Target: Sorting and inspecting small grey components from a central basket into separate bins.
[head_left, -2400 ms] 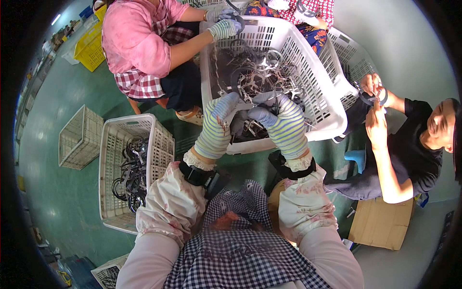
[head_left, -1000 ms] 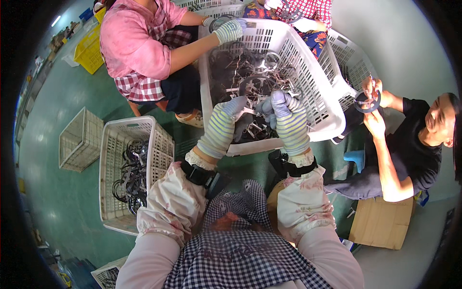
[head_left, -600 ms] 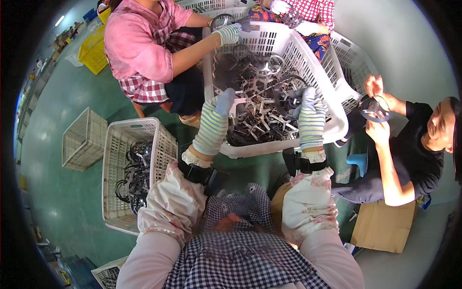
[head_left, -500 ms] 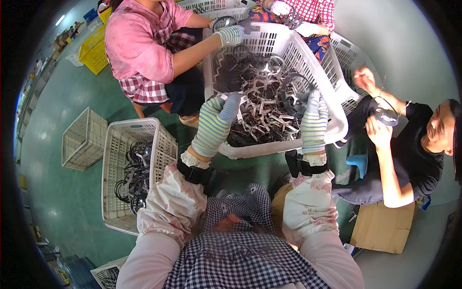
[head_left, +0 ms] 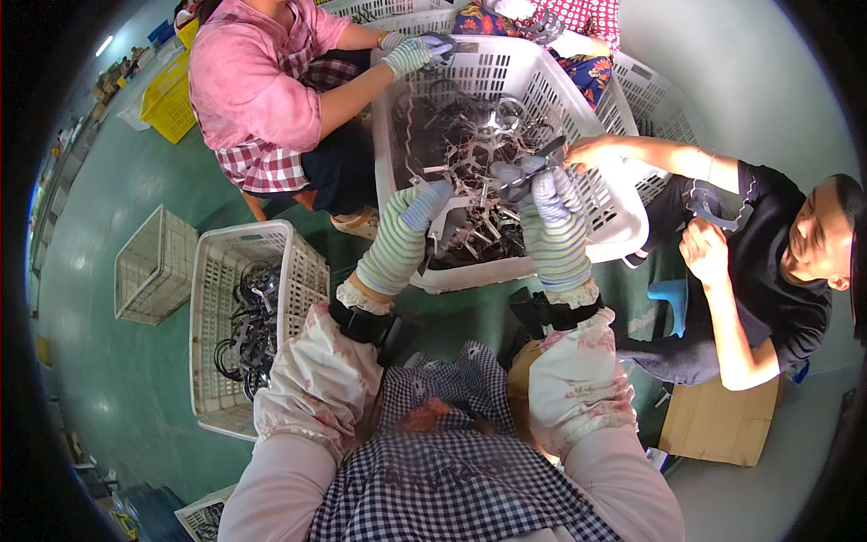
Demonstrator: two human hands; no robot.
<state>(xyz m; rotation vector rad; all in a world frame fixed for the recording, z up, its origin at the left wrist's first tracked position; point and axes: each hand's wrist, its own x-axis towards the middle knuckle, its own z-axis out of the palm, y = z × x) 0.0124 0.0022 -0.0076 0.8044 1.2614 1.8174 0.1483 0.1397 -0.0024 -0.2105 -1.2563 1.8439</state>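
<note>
In striped gloves, both my hands are over the near side of a large white plastic basket (head_left: 488, 276). It holds a tangle of silver metal brackets (head_left: 483, 163), dark rings and thin wavy strips. My left hand (head_left: 397, 237) is closed on a silver, angled metal bracket (head_left: 449, 217) at the basket's near left. My right hand (head_left: 555, 230) is closed around a dark grey curved plastic part (head_left: 522, 172), whose far end is blurred. Close beyond it, the bare hand (head_left: 587, 152) of the co-worker on the right reaches over the basket rim.
A co-worker in pink (head_left: 262, 81) works gloved at the far left rim; another in a red dotted top sits beyond. The right co-worker holds up a dark ring (head_left: 713, 208). At my left stand a white basket (head_left: 287, 262) of black parts and a grey crate (head_left: 153, 280). Flattened cardboard (head_left: 718, 423) lies right.
My right hand has moved left with the dark part, turning it. The right co-worker's arm has stretched across to the basket. My left hand has barely moved, and its bracket shows more clearly.
</note>
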